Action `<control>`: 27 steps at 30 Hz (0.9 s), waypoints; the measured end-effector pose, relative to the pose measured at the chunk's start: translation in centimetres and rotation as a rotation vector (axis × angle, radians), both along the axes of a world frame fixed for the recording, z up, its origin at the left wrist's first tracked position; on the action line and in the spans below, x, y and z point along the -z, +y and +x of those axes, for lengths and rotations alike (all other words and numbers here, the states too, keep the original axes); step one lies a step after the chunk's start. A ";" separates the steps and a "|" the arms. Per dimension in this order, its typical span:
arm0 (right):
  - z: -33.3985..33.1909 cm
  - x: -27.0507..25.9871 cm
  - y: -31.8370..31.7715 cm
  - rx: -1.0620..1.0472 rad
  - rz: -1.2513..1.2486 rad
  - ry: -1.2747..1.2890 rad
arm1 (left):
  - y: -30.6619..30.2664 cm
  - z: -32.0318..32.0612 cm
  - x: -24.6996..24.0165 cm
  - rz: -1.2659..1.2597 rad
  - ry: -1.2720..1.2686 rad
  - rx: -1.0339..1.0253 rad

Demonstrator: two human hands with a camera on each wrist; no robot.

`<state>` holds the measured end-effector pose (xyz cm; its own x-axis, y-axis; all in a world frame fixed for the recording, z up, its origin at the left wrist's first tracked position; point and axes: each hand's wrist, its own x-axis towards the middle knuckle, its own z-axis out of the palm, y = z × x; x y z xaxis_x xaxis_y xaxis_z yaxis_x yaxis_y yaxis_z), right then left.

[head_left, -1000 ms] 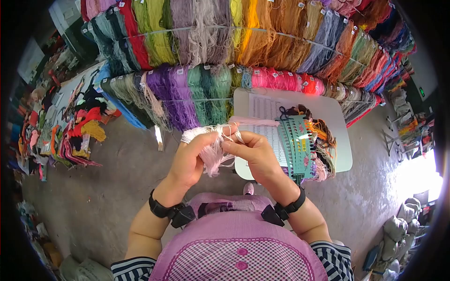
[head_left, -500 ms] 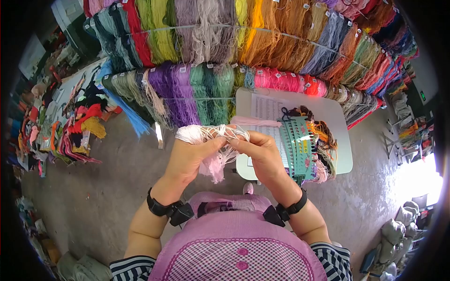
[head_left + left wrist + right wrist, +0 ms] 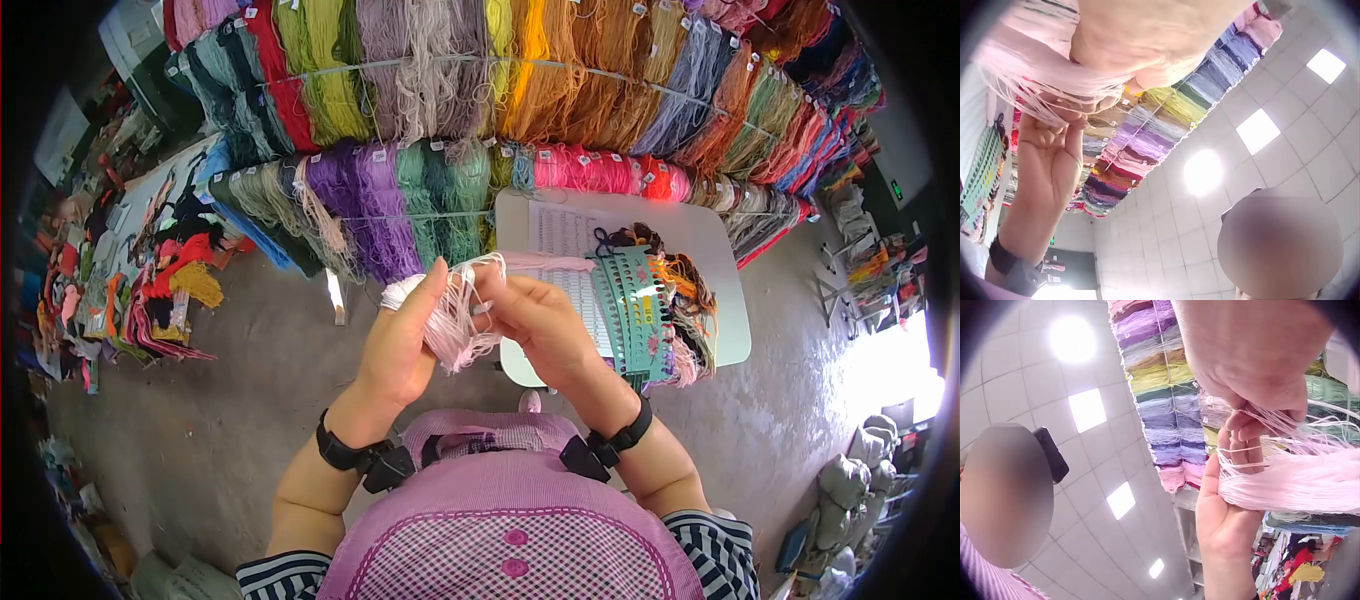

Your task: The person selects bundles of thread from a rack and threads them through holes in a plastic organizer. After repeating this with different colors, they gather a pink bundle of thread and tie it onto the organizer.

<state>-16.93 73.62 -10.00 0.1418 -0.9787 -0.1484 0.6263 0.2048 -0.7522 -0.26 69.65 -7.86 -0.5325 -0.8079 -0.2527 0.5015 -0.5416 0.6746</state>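
A bundle of pale pink and white thread (image 3: pixel 458 335) hangs between the two hands in the head view. The left hand (image 3: pixel 398 345) holds the bundle with its thumb raised; in the right wrist view the thread (image 3: pixel 1297 484) lies across that hand's palm and fingers. The right hand (image 3: pixel 545 325) pinches several loose strands at the bundle's right side, its fingers curled. From the left wrist view, strands (image 3: pixel 1035 94) run across to the right hand (image 3: pixel 1050 150). The fingertips are partly hidden by thread.
Beyond the hands stands a white table (image 3: pixel 735 310) with a printed sheet (image 3: pixel 570 228), a pink skein (image 3: pixel 550 261) and a green holed card (image 3: pixel 632 310) beside coloured threads. Racks of hanging yarn (image 3: pixel 440 75) line the back. Heaped yarn (image 3: pixel 185 255) covers a table at left.
The left thumb has lifted off the strands and points upward. The right hand has turned, and the spread-out strands between the hands have drawn together into a looser hanging bunch.
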 end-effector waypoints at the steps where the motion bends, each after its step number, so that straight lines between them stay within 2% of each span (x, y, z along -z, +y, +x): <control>1: 0.4 -0.2 0.1 0.007 -0.020 0.126 | 0.2 -0.3 -0.3 0.002 -0.001 0.003; 2: 0.6 -0.3 0.2 0.013 -0.041 0.252 | 0.4 -0.5 -0.9 -0.025 -0.001 0.007; 4: 0.4 -0.9 0.5 0.031 -0.031 0.273 | 0.4 -0.4 -1.0 -0.052 0.000 0.009; 6: 0.2 -1.0 0.7 0.048 -0.023 0.295 | 0.0 0.2 -0.1 -0.446 -0.228 -0.003; 10: 0.0 -0.8 0.9 0.059 -0.061 0.314 | -0.6 1.2 0.9 -0.395 -0.255 -0.050; 12: 0.0 -0.7 1.0 0.062 -0.074 0.328 | -0.4 1.0 0.2 -0.329 -0.191 -0.027; 16: 0.0 -1.1 1.1 0.062 -0.068 0.336 | 0.0 0.4 -0.2 -0.352 -0.205 -0.045; 18: 0.0 -1.1 1.1 0.064 -0.062 0.342 | 0.2 0.4 -0.1 -0.505 -0.288 -0.064; 22: 0.0 -0.9 1.0 0.080 -0.057 0.345 | 0.5 0.5 0.6 -0.597 -0.380 -0.094; 27: 0.2 -1.1 1.2 0.100 -0.073 0.352 | 0.1 0.8 0.5 -0.411 -0.216 -0.077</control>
